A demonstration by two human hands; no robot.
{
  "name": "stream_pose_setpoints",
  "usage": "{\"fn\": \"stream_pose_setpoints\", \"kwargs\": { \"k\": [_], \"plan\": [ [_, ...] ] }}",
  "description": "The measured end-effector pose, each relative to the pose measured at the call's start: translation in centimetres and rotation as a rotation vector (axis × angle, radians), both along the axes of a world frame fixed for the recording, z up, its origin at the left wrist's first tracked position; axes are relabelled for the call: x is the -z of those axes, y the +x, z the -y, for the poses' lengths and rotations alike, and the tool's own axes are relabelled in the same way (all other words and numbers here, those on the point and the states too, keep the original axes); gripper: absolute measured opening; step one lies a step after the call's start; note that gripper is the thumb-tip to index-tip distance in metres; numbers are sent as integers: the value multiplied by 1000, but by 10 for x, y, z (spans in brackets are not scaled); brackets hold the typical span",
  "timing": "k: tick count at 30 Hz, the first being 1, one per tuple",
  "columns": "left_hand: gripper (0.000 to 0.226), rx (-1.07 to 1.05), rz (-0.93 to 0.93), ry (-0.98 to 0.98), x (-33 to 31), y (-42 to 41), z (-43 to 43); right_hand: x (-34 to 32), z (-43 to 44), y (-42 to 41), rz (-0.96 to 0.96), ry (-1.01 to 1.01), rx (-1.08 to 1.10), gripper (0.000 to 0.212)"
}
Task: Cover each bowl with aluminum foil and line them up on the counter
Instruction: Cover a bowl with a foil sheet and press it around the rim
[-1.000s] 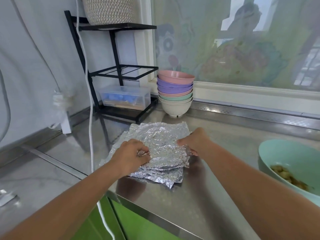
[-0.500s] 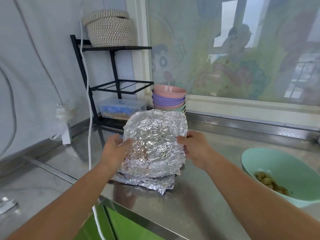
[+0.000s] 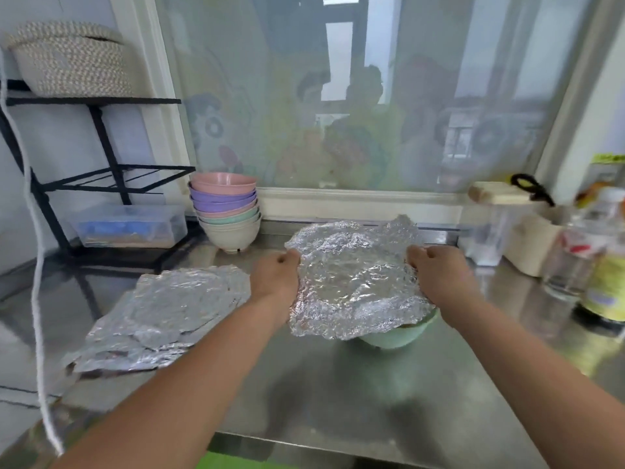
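Grip: both hands pinch the foil sheet point(image 3: 355, 275) at opposite side edges, left hand point(image 3: 275, 279) on its left edge, right hand point(image 3: 436, 275) on its right, fingers curled round the foil. Sheet is crumpled, held roughly flat, long axis left-right between the hands, far edge toward the window. It's over the green bowl point(image 3: 399, 335) on the worktop point(image 3: 338, 394); only the bowl's near-right rim and side show, can't tell if foil touches the rim. Foil stack point(image 3: 169, 309) lies flat on the worktop, left of the left hand. Bowl stack point(image 3: 226, 211), pink on top, stands at the back beside the black rack point(image 3: 101, 137)
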State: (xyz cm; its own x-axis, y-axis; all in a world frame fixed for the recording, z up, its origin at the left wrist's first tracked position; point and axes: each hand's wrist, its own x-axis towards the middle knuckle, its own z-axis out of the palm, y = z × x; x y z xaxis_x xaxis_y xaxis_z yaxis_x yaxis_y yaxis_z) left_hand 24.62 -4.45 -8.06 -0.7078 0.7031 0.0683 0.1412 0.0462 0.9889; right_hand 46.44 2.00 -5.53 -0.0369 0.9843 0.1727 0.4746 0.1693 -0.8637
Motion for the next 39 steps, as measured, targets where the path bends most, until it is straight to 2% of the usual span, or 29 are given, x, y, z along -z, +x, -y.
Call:
{"fn": "stream_pose_setpoints", "kwargs": {
  "k": [5,8,14,19,21,24,27,28,29,31,33,35,36,39],
  "plan": [
    [41,39,-244,-192,21,39,-12,29,-19,49,302,-11,91,44],
    [38,35,-335,-230,24,46,-15,46,-28,51,348,-46,113,46],
    [34,74,-378,-304,29,42,-31,54,-42,49,254,-122,98,48],
    [39,44,-355,-305,34,43,-42,56,-45,50,-29,-146,137,41],
    [37,57,-357,-339,35,42,-44,56,-44,51,-38,-178,137,41],
    [33,82,-349,-378,42,39,-45,61,-41,52,122,-216,98,37],
    [29,9,-546,-403,28,41,-37,50,-38,52,340,-142,102,20],
    [31,-31,-639,-329,20,40,-33,43,-37,53,412,-103,147,18],
    [32,-40,-730,-203,11,39,-30,35,-35,54,468,-19,186,28],
    [35,142,-885,-9,-6,41,-30,19,-33,51,467,256,134,40],
    [45,458,-1084,-61,-14,50,-36,9,-31,40,481,388,-99,45],
    [55,642,-1272,-183,-10,60,-44,17,-34,26,577,327,-313,54],
    [60,690,-1294,-249,-5,61,-47,23,-35,23,615,276,-366,59],
    [85,774,-1209,-363,10,56,-52,35,-35,27,537,110,-458,82]
  ]
}}
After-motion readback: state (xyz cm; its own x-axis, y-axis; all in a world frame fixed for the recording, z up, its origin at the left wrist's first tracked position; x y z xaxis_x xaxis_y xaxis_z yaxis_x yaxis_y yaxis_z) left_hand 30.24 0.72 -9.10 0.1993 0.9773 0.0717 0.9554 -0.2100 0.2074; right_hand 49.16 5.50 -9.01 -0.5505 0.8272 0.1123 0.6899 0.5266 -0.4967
